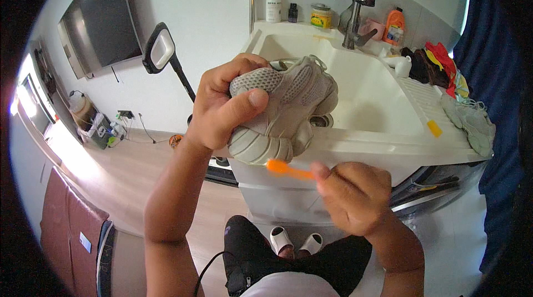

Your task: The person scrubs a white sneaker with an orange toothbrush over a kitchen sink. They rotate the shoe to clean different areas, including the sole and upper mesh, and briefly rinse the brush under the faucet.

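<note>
My left hand (229,103) grips a grey-white sneaker (287,101) by its heel part, with mesh panels showing and its thick sole facing down and towards me. The sneaker is held above the near left edge of a white sink (366,101). In my right hand (356,197) is the handle of an orange brush (287,169), slightly blurred. The brush head is at the lower edge of the sole; whether it touches cannot be told. Another pale sneaker (470,124) lies on the ribbed drainboard at the right, near a small yellow piece (434,128).
A dark metal faucet (354,26) rises at the sink's back. Along the back ledge stand a white pump bottle (273,3), a yellow-labelled jar (321,16) and an orange bottle (394,26). Coloured cloths (441,66) lie at the right. A black-handled upright appliance (160,49) stands left.
</note>
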Demonstrator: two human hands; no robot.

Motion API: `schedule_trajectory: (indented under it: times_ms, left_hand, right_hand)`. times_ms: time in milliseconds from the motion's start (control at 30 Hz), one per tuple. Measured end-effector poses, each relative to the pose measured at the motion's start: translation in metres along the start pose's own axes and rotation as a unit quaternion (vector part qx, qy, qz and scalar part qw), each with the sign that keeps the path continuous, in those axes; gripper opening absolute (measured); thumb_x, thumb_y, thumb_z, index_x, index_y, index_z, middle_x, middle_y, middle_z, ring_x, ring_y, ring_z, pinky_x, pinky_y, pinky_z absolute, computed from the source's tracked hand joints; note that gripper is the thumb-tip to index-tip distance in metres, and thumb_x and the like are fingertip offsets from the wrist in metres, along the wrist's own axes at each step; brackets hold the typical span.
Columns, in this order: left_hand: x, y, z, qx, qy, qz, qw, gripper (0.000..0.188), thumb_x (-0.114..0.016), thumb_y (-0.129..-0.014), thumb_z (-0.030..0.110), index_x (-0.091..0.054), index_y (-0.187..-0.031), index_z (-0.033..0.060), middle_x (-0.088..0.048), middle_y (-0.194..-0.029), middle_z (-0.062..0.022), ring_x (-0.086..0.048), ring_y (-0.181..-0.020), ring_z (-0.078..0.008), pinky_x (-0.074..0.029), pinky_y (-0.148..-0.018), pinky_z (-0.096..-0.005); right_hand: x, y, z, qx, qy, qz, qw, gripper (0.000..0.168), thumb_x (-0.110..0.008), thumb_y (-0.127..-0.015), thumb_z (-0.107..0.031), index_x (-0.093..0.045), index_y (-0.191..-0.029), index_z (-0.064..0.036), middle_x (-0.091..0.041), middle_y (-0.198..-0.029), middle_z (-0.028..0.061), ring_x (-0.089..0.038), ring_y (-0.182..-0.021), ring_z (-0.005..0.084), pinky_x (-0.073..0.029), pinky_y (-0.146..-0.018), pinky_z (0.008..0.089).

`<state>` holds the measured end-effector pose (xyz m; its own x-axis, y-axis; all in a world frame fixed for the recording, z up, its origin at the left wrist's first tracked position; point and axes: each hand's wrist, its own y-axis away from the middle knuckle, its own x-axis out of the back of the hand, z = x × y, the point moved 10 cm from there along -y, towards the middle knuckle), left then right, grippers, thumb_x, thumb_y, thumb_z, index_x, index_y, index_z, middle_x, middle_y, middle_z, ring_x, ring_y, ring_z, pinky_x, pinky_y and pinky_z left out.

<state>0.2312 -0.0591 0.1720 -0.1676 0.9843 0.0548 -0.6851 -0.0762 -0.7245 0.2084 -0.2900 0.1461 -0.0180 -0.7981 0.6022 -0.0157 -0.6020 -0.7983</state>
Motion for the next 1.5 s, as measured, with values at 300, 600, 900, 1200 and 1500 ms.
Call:
schedule_trajectory:
  times_ms: [300,600,900,1200,1500]
  left_hand:
    - [0.002,0.0,-0.002,0.0,0.008,0.013,1.0,0.041,-0.079,-0.079,0.032,-0.07,-0.097,-0.0035,-0.065,-0.112,-0.0114,-0.059,-0.099,-0.0177,-0.047,-0.091,-0.0314]
    - [0.0,0.002,0.0,-0.013,0.021,0.026,0.999,0.039,-0.079,-0.078,0.031,-0.069,-0.092,-0.0032,-0.064,-0.111,-0.0139,-0.059,-0.101,-0.02,-0.046,-0.092,-0.0337]
    - [0.0,0.002,0.0,-0.015,0.026,0.019,0.999,0.037,-0.079,-0.078,0.03,-0.068,-0.089,-0.0028,-0.065,-0.112,-0.0157,-0.06,-0.105,-0.0218,-0.046,-0.096,-0.0349]
    - [0.0,0.001,0.003,-0.029,0.017,0.015,0.999,0.04,-0.08,-0.077,0.032,-0.068,-0.091,-0.0039,-0.065,-0.111,-0.0144,-0.06,-0.102,-0.0201,-0.047,-0.093,-0.033]
    - [0.002,0.001,0.0,-0.021,0.01,0.031,0.999,0.043,-0.079,-0.076,0.034,-0.069,-0.093,-0.0036,-0.065,-0.109,-0.0132,-0.06,-0.099,-0.0192,-0.047,-0.09,-0.0325]
  right_hand:
    - [-0.004,-0.004,-0.002,0.003,0.02,0.029,0.999,0.042,-0.077,-0.081,-0.001,-0.073,-0.122,0.001,-0.061,-0.08,0.0063,-0.061,-0.062,0.0203,-0.051,-0.052,0.0343]
    - [-0.008,0.0,-0.006,0.054,0.069,0.048,0.995,0.051,-0.078,-0.076,-0.009,-0.074,-0.126,-0.002,-0.053,-0.076,0.0005,-0.055,-0.057,0.0133,-0.046,-0.044,0.029]
    - [-0.004,0.003,-0.009,0.085,0.068,0.074,0.991,0.049,-0.078,-0.074,-0.012,-0.076,-0.122,-0.002,-0.052,-0.076,-0.0004,-0.054,-0.057,0.0125,-0.045,-0.044,0.0278]
    - [-0.006,0.007,0.001,0.05,0.087,0.044,0.994,0.055,-0.076,-0.071,-0.012,-0.075,-0.125,-0.002,-0.053,-0.077,0.0,-0.056,-0.059,0.0131,-0.047,-0.047,0.0277]
    - [-0.003,0.002,0.01,0.006,0.074,0.015,0.997,0.042,-0.078,-0.082,-0.002,-0.072,-0.123,0.001,-0.06,-0.079,0.0052,-0.061,-0.062,0.0197,-0.05,-0.052,0.0333]
